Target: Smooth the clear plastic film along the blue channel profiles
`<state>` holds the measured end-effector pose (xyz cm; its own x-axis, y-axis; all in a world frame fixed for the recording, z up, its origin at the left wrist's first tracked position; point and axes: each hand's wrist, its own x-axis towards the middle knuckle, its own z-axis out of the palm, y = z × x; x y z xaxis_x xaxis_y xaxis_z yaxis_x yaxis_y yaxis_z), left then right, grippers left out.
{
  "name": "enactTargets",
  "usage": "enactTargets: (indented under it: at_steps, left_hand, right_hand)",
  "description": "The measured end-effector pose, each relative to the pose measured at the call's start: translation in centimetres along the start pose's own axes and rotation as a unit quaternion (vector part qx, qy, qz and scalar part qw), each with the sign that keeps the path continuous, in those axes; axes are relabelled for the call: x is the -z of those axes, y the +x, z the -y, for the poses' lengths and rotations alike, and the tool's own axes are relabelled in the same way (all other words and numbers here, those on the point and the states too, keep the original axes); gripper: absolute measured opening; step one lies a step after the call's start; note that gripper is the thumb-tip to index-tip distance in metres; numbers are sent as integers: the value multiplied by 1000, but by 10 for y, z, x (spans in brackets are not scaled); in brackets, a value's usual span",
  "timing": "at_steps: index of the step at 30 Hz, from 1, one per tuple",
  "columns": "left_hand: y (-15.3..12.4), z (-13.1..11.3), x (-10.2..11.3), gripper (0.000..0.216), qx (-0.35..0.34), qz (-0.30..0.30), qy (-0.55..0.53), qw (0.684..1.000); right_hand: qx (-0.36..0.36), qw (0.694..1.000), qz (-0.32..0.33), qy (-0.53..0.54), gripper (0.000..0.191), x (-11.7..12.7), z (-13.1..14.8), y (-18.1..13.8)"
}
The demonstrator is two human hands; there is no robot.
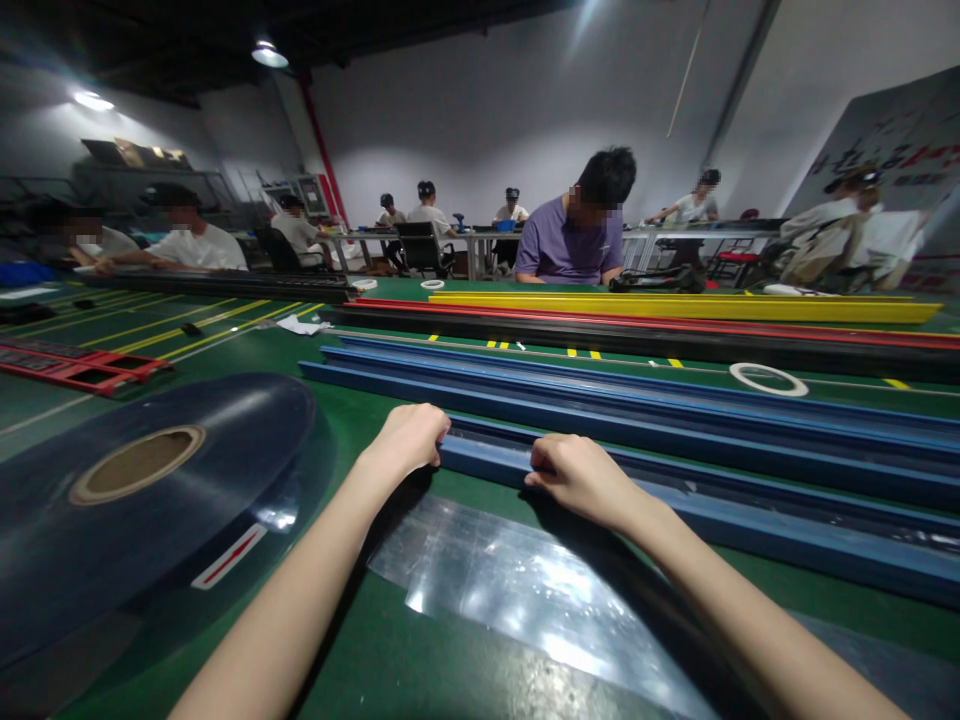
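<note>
Across the green table runs a long blue channel-shaped strip [757, 520]. My left hand [409, 438] is closed over its left end, fingers curled down. A short way to the right, my right hand [577, 478] has its fingers closed on the near wall of the same strip. Whether anything thin lies inside the channel under the fingers is hard to tell. Clear plastic film [525, 590] lies flat on the table just below both hands. Behind the gripped strip rest more blue channel strips [570, 392], parallel to it.
A big roll of clear film [255, 420] lies at left. Red and black strips [637, 335] and yellow strips [675, 305] lie farther back, near a white ring [769, 379]. Red frames [82, 372] lie far left. A person in purple [574, 235] sits opposite.
</note>
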<state>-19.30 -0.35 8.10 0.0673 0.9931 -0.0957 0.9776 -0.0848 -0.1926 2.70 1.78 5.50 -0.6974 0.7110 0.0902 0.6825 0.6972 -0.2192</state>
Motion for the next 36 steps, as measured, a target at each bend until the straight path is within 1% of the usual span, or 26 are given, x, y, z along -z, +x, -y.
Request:
enactTargets:
  at_steps: [7, 13, 18, 29, 36]
  left_hand:
    - [1, 1, 0, 19, 3, -3, 10, 1000]
    - [2, 3, -3, 20, 4, -6, 9, 1000]
    - [0, 2, -1, 19, 4, -6, 9, 1000]
    - [-1, -1, 1, 17, -1, -2, 12, 1000]
    - [-2, -1, 0, 16, -3, 0, 12, 1000]
  right_hand:
    - [-10, 999, 5, -49, 14, 0, 3, -1]
    - [-30, 993, -10, -117, 14, -1, 12, -2]
    - [-25, 987, -21, -160, 13, -4, 19, -4]
    - [-39, 988, -4, -148, 14, 0, 20, -6]
    - [-39, 990, -11, -132, 15, -1, 18, -6]
